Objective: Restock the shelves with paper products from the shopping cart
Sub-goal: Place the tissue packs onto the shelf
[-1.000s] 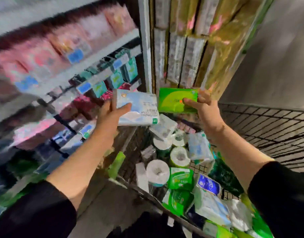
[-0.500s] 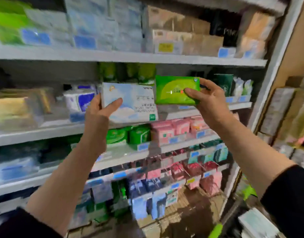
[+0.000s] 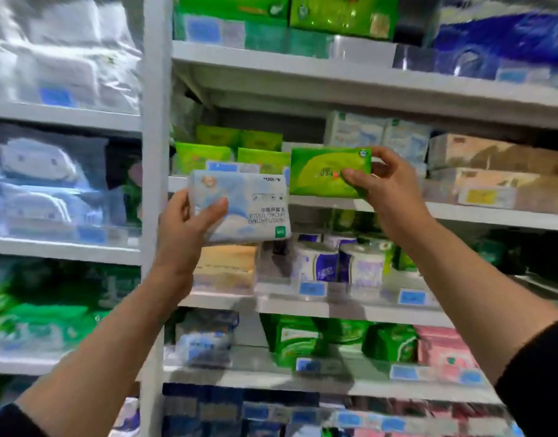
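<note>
Aloft, blue pack [image 3: 239, 209] left hand [image 3: 189, 228], green pack [image 3: 329, 176] right hand [image 3: 388, 187].

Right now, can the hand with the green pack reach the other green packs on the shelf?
Probably yes. The right hand holds the green pack right at that shelf's front, beside the stacked green packs. Nothing stands between them, though the hand is full.
</note>
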`<state>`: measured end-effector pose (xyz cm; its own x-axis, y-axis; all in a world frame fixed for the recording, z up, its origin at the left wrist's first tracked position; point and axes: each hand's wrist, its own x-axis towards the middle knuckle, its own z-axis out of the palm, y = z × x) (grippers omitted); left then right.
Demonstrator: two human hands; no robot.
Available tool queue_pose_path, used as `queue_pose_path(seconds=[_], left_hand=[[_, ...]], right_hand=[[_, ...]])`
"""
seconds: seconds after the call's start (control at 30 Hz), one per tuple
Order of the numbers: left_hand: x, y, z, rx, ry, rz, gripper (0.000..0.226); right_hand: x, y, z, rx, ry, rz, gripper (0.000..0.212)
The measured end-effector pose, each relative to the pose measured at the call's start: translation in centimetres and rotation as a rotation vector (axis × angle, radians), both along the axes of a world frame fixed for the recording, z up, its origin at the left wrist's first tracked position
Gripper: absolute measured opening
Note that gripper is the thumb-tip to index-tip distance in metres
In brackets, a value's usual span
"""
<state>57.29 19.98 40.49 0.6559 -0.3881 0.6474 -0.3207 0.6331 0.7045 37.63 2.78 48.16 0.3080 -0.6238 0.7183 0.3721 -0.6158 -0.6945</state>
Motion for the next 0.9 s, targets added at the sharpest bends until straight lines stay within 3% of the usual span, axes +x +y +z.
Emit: queue_pose_path(seconds=[0.17, 0.3, 0.57, 0.73, 0.9], left_hand=[[3.0, 0.9, 0.9, -0.004, -0.016, 0.107, 0.034], [4.3, 0.8, 1.5, -0.008, -0.007, 0.172, 0.033], [5.6, -0.4, 3.2, -0.013, -0.017, 0.22, 0.031], [6.0, -1.3, 3.1, 0.012, 0.009, 0.249, 0.03], [6.0, -1.8, 2.7, 0.031, 0.034, 0.246, 0.03]], right_hand=[[4.7, -1.4, 3.8, -0.003, -0.062, -0.008, 0.058], [8.1, -2.9, 6.4, -0.032, -0.068, 0.001, 0.045], [14.0, -5.8, 8.7, -0.131, 0.009, 0.061, 0.04], [15.7, -7.5, 9.0, -0.068, 0.132, 0.056, 0.033], [15.6, -8.2, 8.5, -0.004, 0.32, 0.199, 0.048]])
